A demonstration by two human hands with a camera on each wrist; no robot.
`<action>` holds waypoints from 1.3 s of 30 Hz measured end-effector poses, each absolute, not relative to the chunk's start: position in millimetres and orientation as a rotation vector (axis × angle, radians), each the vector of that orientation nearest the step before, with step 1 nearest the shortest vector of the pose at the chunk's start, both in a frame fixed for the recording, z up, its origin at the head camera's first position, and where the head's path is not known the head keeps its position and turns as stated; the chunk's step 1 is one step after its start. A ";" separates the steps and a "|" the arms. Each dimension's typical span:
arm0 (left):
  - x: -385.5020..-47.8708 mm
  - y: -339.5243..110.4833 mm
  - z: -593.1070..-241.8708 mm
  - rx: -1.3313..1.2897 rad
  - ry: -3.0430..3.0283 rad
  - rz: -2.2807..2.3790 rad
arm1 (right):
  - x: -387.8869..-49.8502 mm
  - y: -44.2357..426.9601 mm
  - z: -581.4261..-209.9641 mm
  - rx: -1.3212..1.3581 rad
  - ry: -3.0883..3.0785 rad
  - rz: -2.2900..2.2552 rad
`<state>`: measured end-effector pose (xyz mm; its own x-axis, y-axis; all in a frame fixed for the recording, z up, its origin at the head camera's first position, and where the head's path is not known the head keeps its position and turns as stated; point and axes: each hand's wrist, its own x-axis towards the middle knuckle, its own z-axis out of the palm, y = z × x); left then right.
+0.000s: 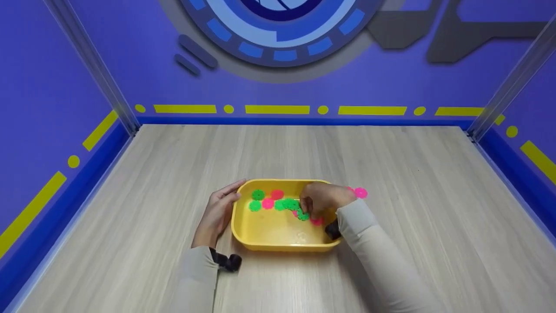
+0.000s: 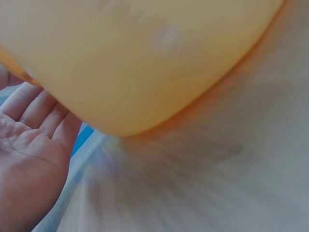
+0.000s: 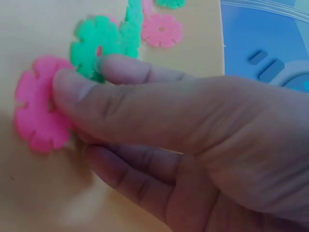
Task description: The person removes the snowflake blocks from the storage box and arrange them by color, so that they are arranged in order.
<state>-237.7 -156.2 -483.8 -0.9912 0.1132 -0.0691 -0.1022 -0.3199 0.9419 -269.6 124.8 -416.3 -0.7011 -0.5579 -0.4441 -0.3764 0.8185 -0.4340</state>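
Observation:
The left hand (image 1: 216, 215) rests against the left side of a yellow tray (image 1: 286, 248); in the left wrist view, that hand's (image 2: 34, 145) fingers lie fairly straight along the tray's outer wall (image 2: 120, 96). Inside the tray, at its right, is the right hand (image 1: 321, 200). In the right wrist view, the right hand (image 3: 193, 130) pinches a pink notched disc (image 3: 36, 113) with its thumb, the fingers partly hidden behind. A green notched disc (image 3: 89, 46) lies right beside the fingertips.
Several green (image 1: 258, 194) and pink discs (image 1: 268, 203) lie along the tray's back half. Another pink disc (image 1: 361, 192) is on the wooden table (image 1: 278, 148) beyond the right forearm. Blue-purple panels (image 1: 278, 93) stand around the back and sides.

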 end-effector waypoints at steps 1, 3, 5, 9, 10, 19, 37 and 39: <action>-237.6 -156.1 -483.7 0.017 1.752 2.448 | -269.9 124.8 -416.9 -0.696 2.426 -0.423; -237.7 -156.0 -483.6 0.017 1.765 2.441 | -270.2 124.5 -417.8 -0.720 2.437 -0.428; -237.9 -156.0 -483.7 0.020 1.785 2.431 | -270.2 123.8 -419.1 -0.724 2.454 -0.439; -238.5 -155.8 -484.1 0.014 1.782 2.432 | -270.0 122.9 -420.9 -0.745 2.499 -0.443; -238.5 -155.7 -484.2 0.020 1.782 2.432 | -269.9 122.9 -421.3 -0.751 2.504 -0.444; -237.7 -155.9 -484.2 0.015 1.769 2.440 | -269.7 125.3 -417.5 -0.685 2.496 -0.452; -238.6 -156.2 -486.6 0.067 1.760 2.441 | -266.4 125.6 -416.6 -0.648 2.463 -0.376; -238.6 -156.0 -486.2 0.066 1.760 2.439 | -266.3 125.6 -417.0 -0.633 2.459 -0.382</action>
